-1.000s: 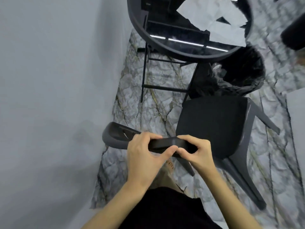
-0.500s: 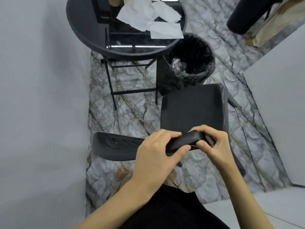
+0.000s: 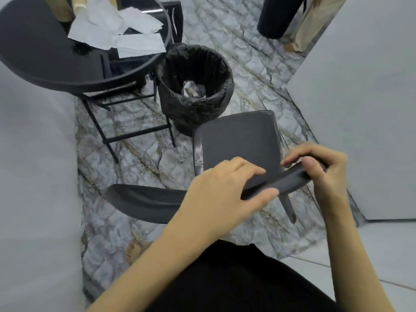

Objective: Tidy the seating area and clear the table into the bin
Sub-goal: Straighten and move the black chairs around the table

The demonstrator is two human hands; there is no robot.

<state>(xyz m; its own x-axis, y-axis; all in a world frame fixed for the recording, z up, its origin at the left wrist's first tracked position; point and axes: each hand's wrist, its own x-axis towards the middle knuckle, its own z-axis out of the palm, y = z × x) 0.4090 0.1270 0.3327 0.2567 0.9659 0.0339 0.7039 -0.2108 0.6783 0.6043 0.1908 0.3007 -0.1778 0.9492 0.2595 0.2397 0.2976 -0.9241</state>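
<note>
Both grips clamp chair (image 3: 236, 140) back rail: left hand (image 3: 222, 194) mid-rail, right hand (image 3: 322, 172) at rail's right end. Chair on floor beside bin (image 3: 195, 91). Likely rigid, light plastic; rail good hold. Papers (image 3: 119, 32) on bench (image 3: 45, 64) far edge: limp, pinch.

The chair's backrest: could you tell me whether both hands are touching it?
Touching. In the head view, the left hand and the right hand each wrap fingers and thumb around the top edge of the chair's backrest.
</note>
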